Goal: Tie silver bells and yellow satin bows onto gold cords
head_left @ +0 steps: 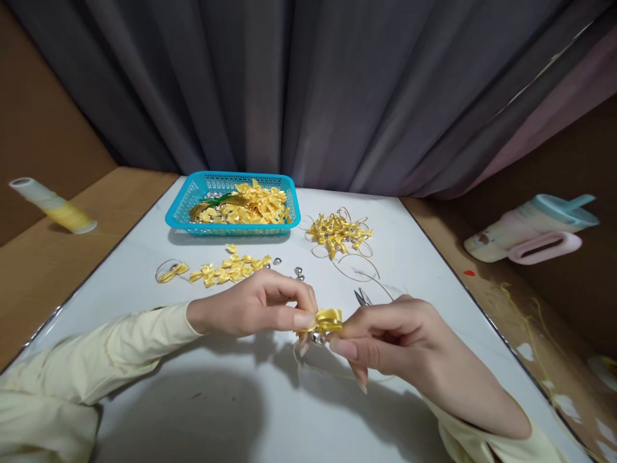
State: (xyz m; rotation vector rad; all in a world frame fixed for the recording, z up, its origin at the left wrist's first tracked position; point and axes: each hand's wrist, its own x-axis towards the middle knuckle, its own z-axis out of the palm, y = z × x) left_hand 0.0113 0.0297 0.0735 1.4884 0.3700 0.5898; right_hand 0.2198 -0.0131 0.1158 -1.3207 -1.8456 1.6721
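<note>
Between my two hands, above the white tabletop, is a yellow ribbon bow (330, 317) with a small silver bell (317, 337) below its middle. My left hand (270, 305) is closed, pinching the bow's left side between thumb and fingers. On the other side my right hand (390, 337) grips the right end, where a thin gold cord meets the bow. A loop of that cord (328, 373) hangs under the hands. The tips of small scissors (362, 297) show just behind my right hand, which hides the rest of them.
A blue basket (234, 229) holds yellow bows, bells and bundled gold cord. Loose bows (231, 268) and a few bells (299, 272) lie in front. A pile of bows on cords (337, 233) sits right of it. A tumbler (530, 228) and a spool (58, 206) flank the table.
</note>
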